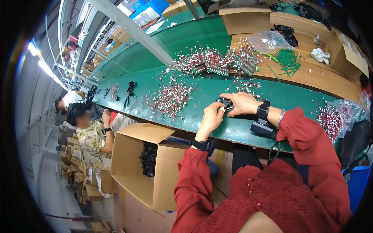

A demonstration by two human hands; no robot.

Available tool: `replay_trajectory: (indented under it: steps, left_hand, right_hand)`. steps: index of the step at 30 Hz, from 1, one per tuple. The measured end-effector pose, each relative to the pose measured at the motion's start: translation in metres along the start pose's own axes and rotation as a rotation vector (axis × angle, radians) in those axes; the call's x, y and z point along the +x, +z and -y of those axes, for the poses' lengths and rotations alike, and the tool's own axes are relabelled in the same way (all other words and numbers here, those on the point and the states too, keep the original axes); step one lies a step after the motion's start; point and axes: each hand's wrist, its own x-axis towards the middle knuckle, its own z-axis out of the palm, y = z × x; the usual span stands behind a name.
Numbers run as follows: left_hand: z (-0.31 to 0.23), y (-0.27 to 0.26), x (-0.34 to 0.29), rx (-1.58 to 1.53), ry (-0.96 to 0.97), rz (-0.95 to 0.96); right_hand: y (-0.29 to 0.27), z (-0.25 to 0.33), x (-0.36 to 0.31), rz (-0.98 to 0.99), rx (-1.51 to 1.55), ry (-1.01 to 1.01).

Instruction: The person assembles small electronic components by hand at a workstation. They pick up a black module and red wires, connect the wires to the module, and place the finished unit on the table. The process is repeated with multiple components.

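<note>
Hands meet over a small dark component with thin wire leads lying on the green conveyor belt. The left hand has its fingers curled narrow around the near end of the piece, a pale ring on one finger; the right hand lies flat over the far end, fingers pressed together on it. Both wrists carry black strapped bands. Just left of the hands lies a loose scatter of red-and-white wired parts; beyond them stand packed clusters of the same parts. An open brown cardboard box holding black pieces sits below the belt edge. A bundle of green plastic sticks rests on the wooden tabletop
</note>
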Motion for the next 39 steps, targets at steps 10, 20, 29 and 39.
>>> replay_trajectory:
  steps: [10,20,29,39]
  left_hand:
    - [0.001,-0.003,-0.006,-0.074,0.421,-0.157]
    - [-0.005,-0.009,-0.079,-0.917,-0.195,-0.333]
    - [0.017,0.055,-0.214,-1.243,-0.500,-0.024]
    - [0.059,0.103,-0.251,-1.287,-0.650,-0.248]
  right_hand:
    - [-0.009,-0.009,0.018,0.170,-0.120,-0.193]
    - [-0.061,-0.001,0.014,0.089,0.400,-0.236]
    - [-0.189,0.004,0.038,-0.127,0.630,-0.203]
    - [-0.189,-0.066,0.170,-0.275,0.251,-0.018]
